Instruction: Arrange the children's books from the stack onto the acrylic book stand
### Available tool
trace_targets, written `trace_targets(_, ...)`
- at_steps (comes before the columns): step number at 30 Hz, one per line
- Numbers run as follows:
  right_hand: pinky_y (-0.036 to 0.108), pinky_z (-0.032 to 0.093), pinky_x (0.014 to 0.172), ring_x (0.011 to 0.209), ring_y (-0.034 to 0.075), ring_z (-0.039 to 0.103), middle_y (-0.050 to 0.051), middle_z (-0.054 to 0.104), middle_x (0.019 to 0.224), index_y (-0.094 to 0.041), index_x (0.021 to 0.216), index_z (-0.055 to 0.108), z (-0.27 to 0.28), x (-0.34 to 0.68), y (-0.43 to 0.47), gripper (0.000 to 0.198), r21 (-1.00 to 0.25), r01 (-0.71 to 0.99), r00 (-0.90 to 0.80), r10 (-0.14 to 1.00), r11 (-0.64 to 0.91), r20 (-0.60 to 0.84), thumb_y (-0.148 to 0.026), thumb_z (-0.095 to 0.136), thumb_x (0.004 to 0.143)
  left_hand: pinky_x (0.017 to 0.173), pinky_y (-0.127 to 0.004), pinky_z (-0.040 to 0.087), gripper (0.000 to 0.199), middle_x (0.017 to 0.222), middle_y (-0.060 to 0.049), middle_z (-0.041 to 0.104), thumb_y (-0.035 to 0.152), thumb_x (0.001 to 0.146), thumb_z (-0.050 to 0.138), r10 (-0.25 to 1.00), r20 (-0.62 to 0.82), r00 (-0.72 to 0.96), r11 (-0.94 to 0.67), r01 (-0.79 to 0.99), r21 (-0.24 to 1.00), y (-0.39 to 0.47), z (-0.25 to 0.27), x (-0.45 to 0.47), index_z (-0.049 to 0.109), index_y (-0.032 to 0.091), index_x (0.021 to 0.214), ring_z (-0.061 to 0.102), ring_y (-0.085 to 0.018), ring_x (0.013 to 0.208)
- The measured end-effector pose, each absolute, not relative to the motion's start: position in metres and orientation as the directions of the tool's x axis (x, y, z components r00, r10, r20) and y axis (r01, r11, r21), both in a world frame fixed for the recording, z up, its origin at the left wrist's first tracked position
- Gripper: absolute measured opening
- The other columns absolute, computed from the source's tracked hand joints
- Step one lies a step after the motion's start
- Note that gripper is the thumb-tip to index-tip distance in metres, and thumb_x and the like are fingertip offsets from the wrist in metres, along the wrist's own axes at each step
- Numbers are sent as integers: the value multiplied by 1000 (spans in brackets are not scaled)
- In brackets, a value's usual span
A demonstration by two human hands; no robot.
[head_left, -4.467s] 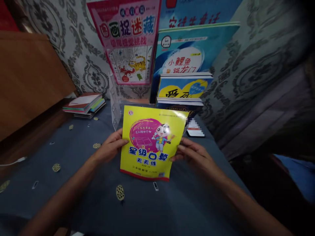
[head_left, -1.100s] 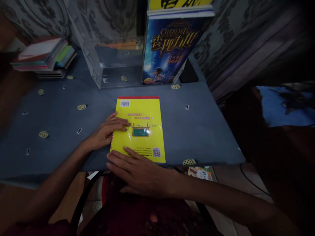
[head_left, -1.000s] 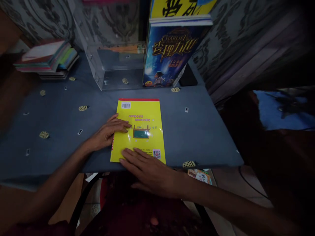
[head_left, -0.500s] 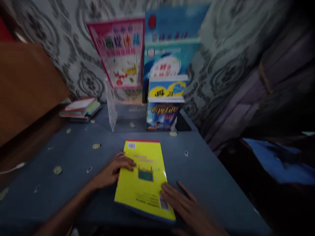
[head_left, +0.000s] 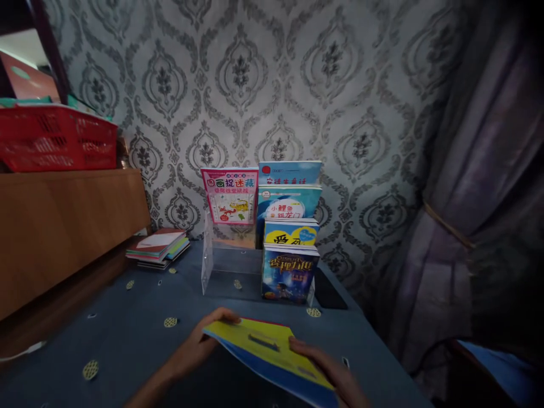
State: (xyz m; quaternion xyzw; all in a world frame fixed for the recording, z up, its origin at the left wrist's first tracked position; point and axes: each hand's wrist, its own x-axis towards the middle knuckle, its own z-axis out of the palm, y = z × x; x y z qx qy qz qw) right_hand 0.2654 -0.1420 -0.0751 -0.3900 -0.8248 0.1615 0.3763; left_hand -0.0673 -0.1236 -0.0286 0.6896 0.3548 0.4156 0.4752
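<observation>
Booklet [head_left: 270, 351] lifted clear of the table [head_left: 136, 340]

Half a second ago we had the yellow booklet lying on the cloth; now we hold it up, tilted, toward our own side of the table, whose near edge is out of view. Our left hand [head_left: 207, 320] pinches it by the far left corner; our right hand [head_left: 334, 371] grips the right side, a digit laid over the cover. Only our two grips seem to support it now. The red edge points away from us, and blue shows beneath the bowed near edge.

Our view has risen too, taking in the whole clear rack [head_left: 207, 258], which stands toward the table's far edge. On its left, a pink book [head_left: 225, 201] reads 图画捉迷藏. On its right we read, from the back, 安徒生童话 on a blue book [head_left: 297, 168], 小鲤鱼跳龙门 on a teal book [head_left: 312, 198], 爱 and a cut-off character on a yellow-and-blue book [head_left: 272, 229], and 查理九世 on a dark blue book [head_left: 289, 277]. The booklet's own print is too foreshortened for us to read. A pile of books [head_left: 157, 246] lies near the table's far left corner.
</observation>
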Motion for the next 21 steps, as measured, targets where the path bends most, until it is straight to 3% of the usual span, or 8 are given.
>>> trace_targets(2, 45, 60, 94, 119, 31, 68, 9, 70, 131, -34, 130, 66, -60, 255, -131, 39, -606, 464, -381, 763, 647, 523, -41, 47, 97, 103, -44, 47, 50, 119, -8, 67, 64, 90, 55, 886, 262, 381, -343, 159, 926, -123, -24, -67, 60, 25, 121, 61, -29, 116)
trace_targets(6, 49, 55, 101, 125, 34, 63, 15, 68, 132, -25, 125, 70, -38, 239, -121, 43, -653, 372, -333, 751, 660, 570, -47, 51, 94, 98, -38, 45, 53, 114, -7, 65, 63, 94, 50, 922, 248, 297, -314, 199, 928, -119, -14, -69, 52, 25, 131, 61, -26, 108)
trace_targets(12, 49, 50, 108, 129, 33, 59, 11, 69, 131, -27, 126, 70, -52, 235, -120, 41, -720, 491, -298, 872, 490, 389, -49, 52, 96, 100, -39, 41, 62, 110, -5, 61, 63, 92, 53, 951, 182, 252, -234, 198, 952, -114, -28, -81, 42, 27, 141, 58, -25, 105)
trace_targets(16, 48, 49, 109, 130, 32, 59, 11, 66, 136, -28, 132, 65, -44, 229, -117, 48, -708, 509, -345, 869, 490, 354, -55, 48, 97, 101, -39, 42, 63, 110, -5, 61, 59, 94, 51, 943, 153, 295, -211, 176, 962, -114, -26, -86, 37, 26, 147, 58, -24, 104)
trace_targets(18, 48, 49, 108, 127, 31, 60, 12, 67, 133, -26, 129, 65, -27, 221, -114, 48, -714, 505, -344, 872, 484, 348, -55, 45, 97, 106, -40, 39, 64, 118, -6, 61, 56, 92, 56, 948, 150, 280, -206, 182, 961, -114, -15, -88, 40, 28, 146, 56, -25, 113)
trace_targets(21, 49, 54, 100, 112, 30, 67, 12, 73, 113, -23, 107, 69, 9, 208, -109, 42, -712, 488, -361, 859, 506, 363, -55, 45, 97, 107, -40, 41, 58, 124, -6, 61, 54, 87, 61, 938, 213, 273, -264, 165, 950, -109, 12, -93, 52, 27, 138, 54, -27, 119)
